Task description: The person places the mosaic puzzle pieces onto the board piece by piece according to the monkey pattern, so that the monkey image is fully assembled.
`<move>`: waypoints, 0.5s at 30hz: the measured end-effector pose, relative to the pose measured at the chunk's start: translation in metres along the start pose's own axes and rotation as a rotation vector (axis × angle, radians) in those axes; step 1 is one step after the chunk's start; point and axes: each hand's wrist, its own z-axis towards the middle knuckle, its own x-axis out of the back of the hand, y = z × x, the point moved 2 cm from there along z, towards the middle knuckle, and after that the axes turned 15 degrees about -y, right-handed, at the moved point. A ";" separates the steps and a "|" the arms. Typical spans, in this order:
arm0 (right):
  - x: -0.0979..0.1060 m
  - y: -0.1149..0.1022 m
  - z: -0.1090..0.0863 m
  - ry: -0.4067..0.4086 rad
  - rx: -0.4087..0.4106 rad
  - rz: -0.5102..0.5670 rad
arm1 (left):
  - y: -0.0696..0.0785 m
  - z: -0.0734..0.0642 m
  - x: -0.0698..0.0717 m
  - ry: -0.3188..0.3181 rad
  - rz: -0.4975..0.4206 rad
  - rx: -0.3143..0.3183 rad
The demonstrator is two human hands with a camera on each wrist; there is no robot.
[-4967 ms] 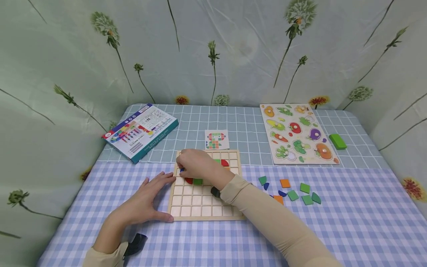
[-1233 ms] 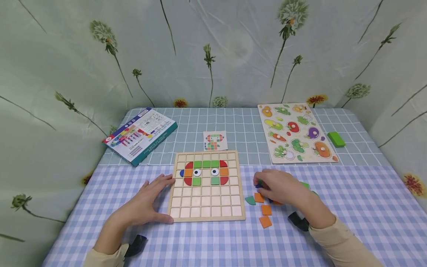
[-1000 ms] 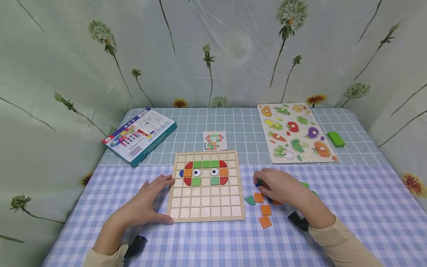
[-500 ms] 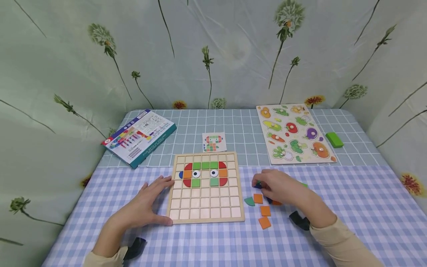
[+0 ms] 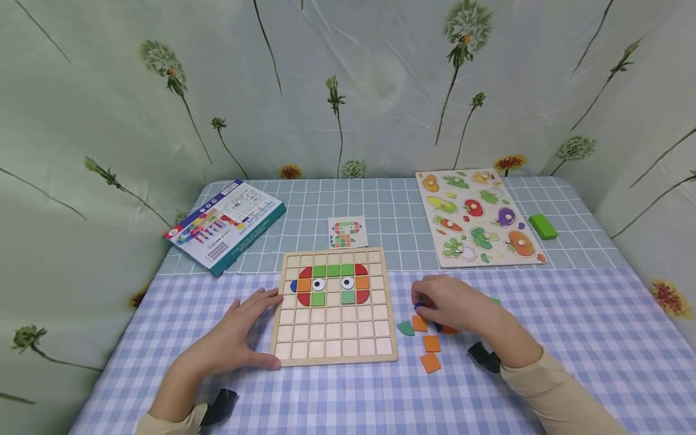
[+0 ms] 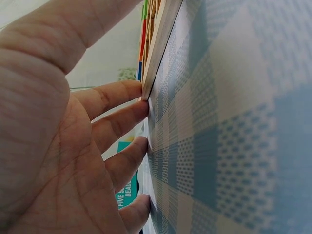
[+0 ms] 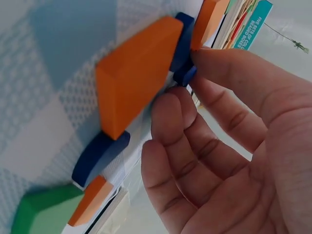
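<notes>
- The right hand is pinching a small blue tile between thumb and fingertip; the fingertips are hiding much of it, so its long axis cannot be told.
- Orange square tiles are lying just beside these fingertips, on the person's side, and a green quarter-round tile is lying between them and the board.
- The wooden grid board is lying flat to the left of the blue tile, near it but apart, with its right edge facing the right hand.
- The left hand, fingers spread and grasping nothing, is touching the board's opposite edge, well apart from the blue tile.
</notes>
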 end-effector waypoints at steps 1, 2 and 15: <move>0.000 0.000 0.000 0.004 0.001 -0.003 | 0.000 0.000 0.000 0.001 0.001 -0.005; 0.000 -0.001 0.001 0.008 0.002 -0.003 | 0.000 0.000 0.000 0.001 0.000 -0.004; 0.004 0.003 -0.002 -0.054 0.003 0.161 | -0.001 0.002 0.000 -0.002 0.012 0.014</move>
